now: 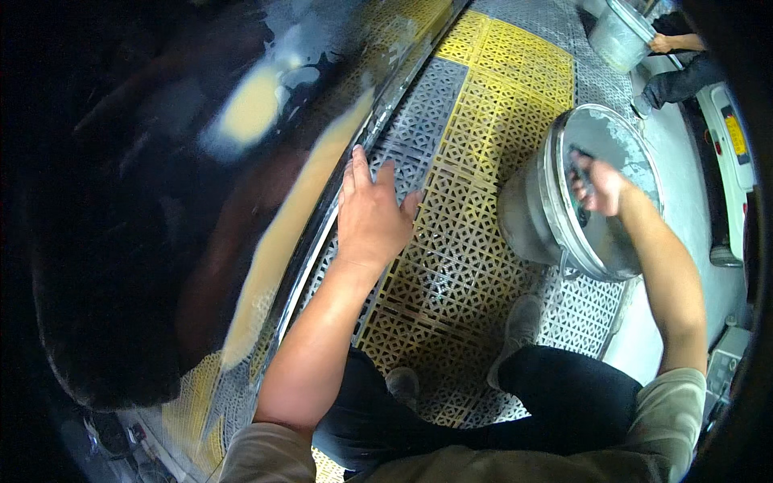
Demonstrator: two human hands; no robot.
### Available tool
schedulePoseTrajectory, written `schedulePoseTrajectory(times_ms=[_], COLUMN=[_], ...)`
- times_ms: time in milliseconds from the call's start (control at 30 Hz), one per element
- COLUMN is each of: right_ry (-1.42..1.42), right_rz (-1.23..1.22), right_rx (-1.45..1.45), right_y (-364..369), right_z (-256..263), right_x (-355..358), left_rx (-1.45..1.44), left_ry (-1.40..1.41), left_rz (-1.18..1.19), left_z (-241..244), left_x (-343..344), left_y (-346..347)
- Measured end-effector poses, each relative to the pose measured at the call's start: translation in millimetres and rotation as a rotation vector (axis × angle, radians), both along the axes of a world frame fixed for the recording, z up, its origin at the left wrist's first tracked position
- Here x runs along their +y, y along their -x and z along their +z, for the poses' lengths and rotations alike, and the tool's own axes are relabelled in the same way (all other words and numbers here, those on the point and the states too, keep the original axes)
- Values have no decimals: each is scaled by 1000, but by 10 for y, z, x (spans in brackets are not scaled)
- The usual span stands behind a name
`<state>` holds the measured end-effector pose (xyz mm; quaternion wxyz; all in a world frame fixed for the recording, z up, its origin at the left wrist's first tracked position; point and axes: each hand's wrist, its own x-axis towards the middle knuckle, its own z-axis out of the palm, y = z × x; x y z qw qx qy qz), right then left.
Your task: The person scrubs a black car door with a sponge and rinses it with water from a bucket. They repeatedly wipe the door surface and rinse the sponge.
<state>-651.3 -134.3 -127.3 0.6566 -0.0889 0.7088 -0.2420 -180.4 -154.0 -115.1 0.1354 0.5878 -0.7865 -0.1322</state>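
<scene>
A glossy dark car body panel (241,205) fills the left side, its lower edge running diagonally past me. Along that edge lies a long tan patch of what looks like body filler (275,265), and a rounder tan patch (250,111) sits higher up. My left hand (371,217) rests its fingertips at the panel's edge, fingers spread, holding nothing. To the right, my right hand (601,184), blurred, grips a small dark object (580,172) over the round top of a grey metal bucket (546,199). I cannot tell what that object is.
Yellow and grey perforated plastic floor tiles (477,199) lie underfoot, with my shoes (522,320) on them. At the upper right, another person's hand (661,43) touches a second bucket (619,39). A white vehicle (724,145) stands at the far right, with grey equipment (728,356) nearer.
</scene>
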Motion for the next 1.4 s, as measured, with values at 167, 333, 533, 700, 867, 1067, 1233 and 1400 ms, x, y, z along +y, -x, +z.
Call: schedulePoseTrajectory(times_ms=[167, 333, 533, 700, 867, 1067, 1233, 1400], right_ry=[451, 589, 834, 800, 815, 820, 895, 912], right_rz=[-146, 4, -543, -751, -620, -460, -435, -409], right_rx=[129, -35, -148, -115, 3, 30, 89, 76], right_y=[-711, -2343, -3233, -4029, -4842, -5242, -4804, -4976], right_z=[1473, 1526, 551, -427, -731, -668, -547, -449], right_x=[-140, -968, -857, -295, 97, 293, -374, -390], left_rx=[30, 36, 78, 221, 385, 277, 382, 342], left_ry=[-33, -100, -89, -171, 288, 226, 191, 262], left_rz=[2, 23, 36, 67, -278, -358, -354, -363], left_z=[84, 116, 222, 691, 854, 945, 846, 867], left_x=[-4, -6, 87, 327, 632, 816, 788, 570], left_y=[-50, -69, -364, -348, -184, -185, -115, -73])
